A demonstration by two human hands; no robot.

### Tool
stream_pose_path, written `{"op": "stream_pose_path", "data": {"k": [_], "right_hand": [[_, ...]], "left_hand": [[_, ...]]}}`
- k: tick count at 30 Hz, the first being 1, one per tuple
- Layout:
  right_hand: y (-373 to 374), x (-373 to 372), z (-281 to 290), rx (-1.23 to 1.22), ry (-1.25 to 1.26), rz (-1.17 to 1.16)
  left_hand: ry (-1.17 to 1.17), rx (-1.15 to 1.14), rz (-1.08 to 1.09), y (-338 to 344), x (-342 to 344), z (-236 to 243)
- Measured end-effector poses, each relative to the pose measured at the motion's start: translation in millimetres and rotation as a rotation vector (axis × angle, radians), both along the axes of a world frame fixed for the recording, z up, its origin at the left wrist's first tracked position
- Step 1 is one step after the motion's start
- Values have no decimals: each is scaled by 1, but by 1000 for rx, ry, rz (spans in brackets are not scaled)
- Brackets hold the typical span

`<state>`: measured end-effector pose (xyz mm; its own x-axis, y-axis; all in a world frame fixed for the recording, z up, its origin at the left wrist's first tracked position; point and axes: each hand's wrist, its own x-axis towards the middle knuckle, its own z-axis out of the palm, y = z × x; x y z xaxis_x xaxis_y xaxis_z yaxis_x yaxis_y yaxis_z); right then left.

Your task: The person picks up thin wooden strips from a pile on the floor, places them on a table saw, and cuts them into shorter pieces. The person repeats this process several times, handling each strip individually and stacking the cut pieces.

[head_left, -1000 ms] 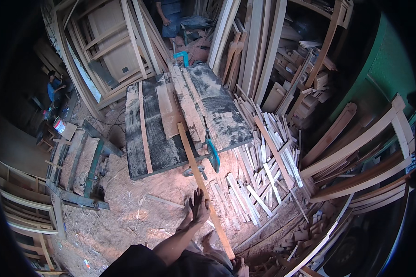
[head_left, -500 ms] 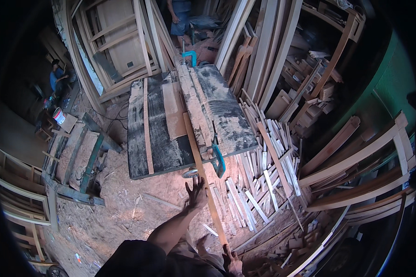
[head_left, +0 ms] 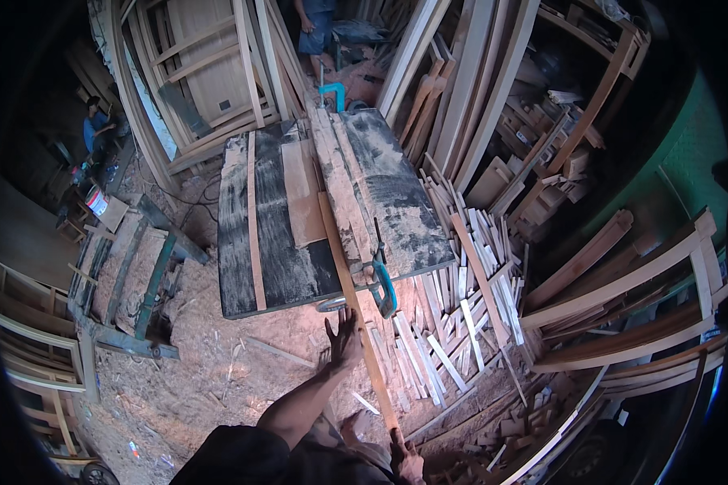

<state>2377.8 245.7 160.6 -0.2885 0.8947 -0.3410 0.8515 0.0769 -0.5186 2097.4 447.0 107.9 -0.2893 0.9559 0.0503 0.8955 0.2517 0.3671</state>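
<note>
Left hand (head_left: 344,338): at 6 o'clock from the view's centre, fingers straight and spread, not clenched, its side against the left edge of the strip.
Right hand (head_left: 408,462): between 5 and 6 o'clock, fingers grasping the strip's near end; the lower part of the hand is cut off by the frame.
Long, narrow, brown wooden strip (head_left: 370,352): runs from the right hand toward between 11 and 12 o'clock, its far part lying on the table.
Black, sawdust-dusted saw table (head_left: 291,271): beyond the left hand, toward 12 o'clock.
Pale, sawdust-covered straight rail (head_left: 337,182): on the table, just at 3 o'clock of the strip's far part.
Teal metal clamps: one (head_left: 386,291) at the rail's near end, another (head_left: 340,97) at its far end.
Pale, slender wood offcuts (head_left: 449,356): heaped at 4 o'clock.
Standing person (head_left: 315,32): far off, between 11 and 12 o'clock.
</note>
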Motion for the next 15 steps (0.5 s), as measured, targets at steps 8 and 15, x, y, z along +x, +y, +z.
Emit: {"op": "stream_pose_path", "data": {"k": [8,15], "right_hand": [[25,-19,-3,-1,-13,11],[41,-35,-8,-2,-37,32]], "left_hand": [[-39,45,-1,24,-20,0],[131,56,18,52,-41,-4]]}}
